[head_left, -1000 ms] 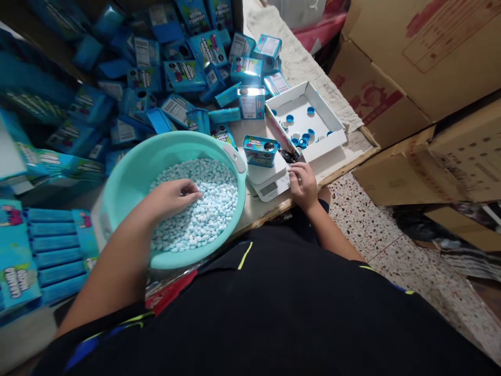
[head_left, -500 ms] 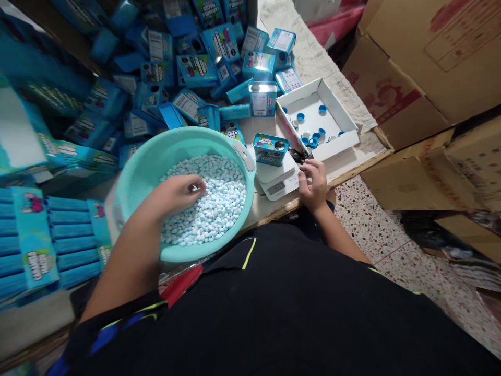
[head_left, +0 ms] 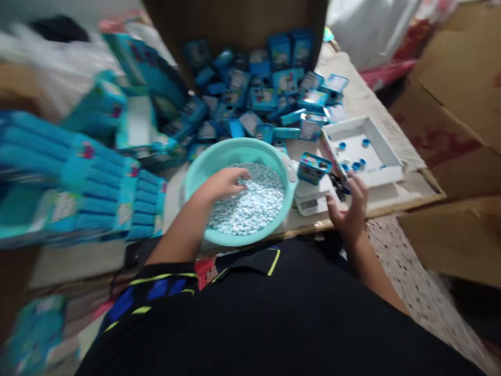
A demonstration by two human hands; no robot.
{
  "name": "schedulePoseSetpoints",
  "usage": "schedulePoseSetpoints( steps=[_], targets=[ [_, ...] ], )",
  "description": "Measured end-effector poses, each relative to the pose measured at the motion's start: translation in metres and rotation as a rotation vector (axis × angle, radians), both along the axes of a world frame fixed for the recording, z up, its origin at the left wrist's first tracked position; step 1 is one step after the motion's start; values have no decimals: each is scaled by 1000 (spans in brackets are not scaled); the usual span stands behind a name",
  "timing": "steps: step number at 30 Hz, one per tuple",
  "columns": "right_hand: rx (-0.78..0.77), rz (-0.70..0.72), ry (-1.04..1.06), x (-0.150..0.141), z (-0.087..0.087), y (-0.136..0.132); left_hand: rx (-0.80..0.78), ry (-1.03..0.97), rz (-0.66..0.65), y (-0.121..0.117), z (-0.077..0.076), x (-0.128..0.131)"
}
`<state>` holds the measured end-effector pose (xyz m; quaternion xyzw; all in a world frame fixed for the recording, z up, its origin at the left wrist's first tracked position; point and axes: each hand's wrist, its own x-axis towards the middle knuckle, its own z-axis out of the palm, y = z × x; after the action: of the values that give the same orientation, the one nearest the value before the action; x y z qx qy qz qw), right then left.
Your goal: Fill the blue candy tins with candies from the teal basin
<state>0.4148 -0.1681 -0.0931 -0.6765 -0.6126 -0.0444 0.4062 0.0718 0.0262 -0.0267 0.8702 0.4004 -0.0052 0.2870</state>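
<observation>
In the head view, my left hand [head_left: 226, 184] is over the pale blue and white candies [head_left: 248, 209] in a turquoise bowl [head_left: 198, 164]. Its fingers curl toward the thumb; whatever they may hold is hidden. To the right, my right hand [head_left: 350, 211] is blurred, fingers apart and nothing visible in it. It hovers by the front right of a white digital scale [head_left: 307, 206], close to dark keys [head_left: 337, 184]. A blue printed tin [head_left: 313, 168] stands on the scale, its top showing a dark round spot.
A shallow white box [head_left: 385, 175] holds several blue caps [head_left: 366, 142]. Many blue tins [head_left: 263, 98] spill from a large cardboard carton [head_left: 242, 23] behind the bowl. Turquoise packs [head_left: 99, 183] lie at left. Cardboard boxes [head_left: 457, 109] stand at right, beyond the table edge.
The view has shifted, so everything sits farther right and more of the left side shows. My right hand has lifted off the keys and its fingers have spread. My left hand stays in the bowl.
</observation>
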Motion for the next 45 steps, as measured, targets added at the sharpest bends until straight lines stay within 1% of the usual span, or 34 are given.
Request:
schedulePoseSetpoints(
  steps=[2, 4, 6, 7, 9, 11, 12, 13, 15, 16, 18, 20, 21, 22, 23, 24, 26, 28, 30, 31, 32, 33, 35, 37, 39, 41, 43, 45],
  targets=[
    [-15, 20, -37, 4, 7, 18, 124, -52, 21, -7, -3, 1],
    [-58, 130, -37, 9, 10, 42, 228, -97, 53, -12, -3, -2],
    [-144, 264, -64, 9, 13, 65, 356, -176, 108, -19, 3, -12],
    [-193, 286, -84, 8, 17, 73, 446, -210, 151, -24, 8, -19],
    [-215, 202, -125, 2, 29, 80, 616, -328, 271, -40, 24, -35],
    [-163, 124, -178, -11, 48, 77, 735, -486, 393, -61, 43, -47],
    [-110, 102, -198, -20, 60, 74, 772, -549, 425, -72, 51, -49],
    [-44, 83, -205, -32, 72, 71, 803, -584, 426, -82, 57, -49],
    [91, 67, -160, -63, 95, 66, 854, -563, 351, -98, 64, -38],
    [140, 82, -108, -81, 104, 64, 867, -532, 298, -104, 64, -29],
    [164, 228, 15, -121, 117, 62, 865, -498, 240, -110, 56, -8],
    [162, 384, 153, -159, 121, 62, 856, -508, 280, -111, 45, 4],
    [156, 453, 230, -174, 121, 62, 858, -512, 320, -110, 41, 4],
    [132, 529, 308, -185, 119, 62, 869, -511, 372, -108, 40, -2],
    [100, 606, 367, -193, 116, 62, 891, -507, 429, -106, 41, -13],
    [63, 667, 397, -196, 113, 63, 926, -506, 484, -104, 46, -30],
    [-19, 729, 355, -193, 101, 65, 1036, -560, 642, -101, 65, -75],
    [-110, 706, 244, -184, 85, 68, 1156, -608, 792, -100, 91, -126],
    [-224, 666, 167, -173, 65, 72, 1271, -591, 867, -100, 118, -169],
    [-289, 656, 143, -170, 56, 74, 1331, -574, 937, -100, 130, -186],
    [-349, 655, 127, -167, 48, 76, 1355, -526, 1011, -100, 139, -198],
    [-399, 670, 120, -165, 42, 78, 1348, -458, 1090, -100, 144, -207],
    [-466, 743, 141, -162, 36, 80, 1298, -331, 1243, -95, 147, -216],
    [-498, 816, 190, -161, 37, 81, 1217, -270, 1351, -88, 140, -219],
    [-522, 852, 213, -160, 42, 80, 1130, -276, 1369, -80, 132, -220],
    [-537, 864, 213, -158, 46, 79, 1061, -277, 1332, -74, 126, -221],
    [-555, 877, 225, -157, 48, 78, 1085, -236, 1349, -73, 123, -219],
    [-575, 881, 249, -156, 50, 78, 1167, -178, 1436, -74, 121, -214]
  ],
)
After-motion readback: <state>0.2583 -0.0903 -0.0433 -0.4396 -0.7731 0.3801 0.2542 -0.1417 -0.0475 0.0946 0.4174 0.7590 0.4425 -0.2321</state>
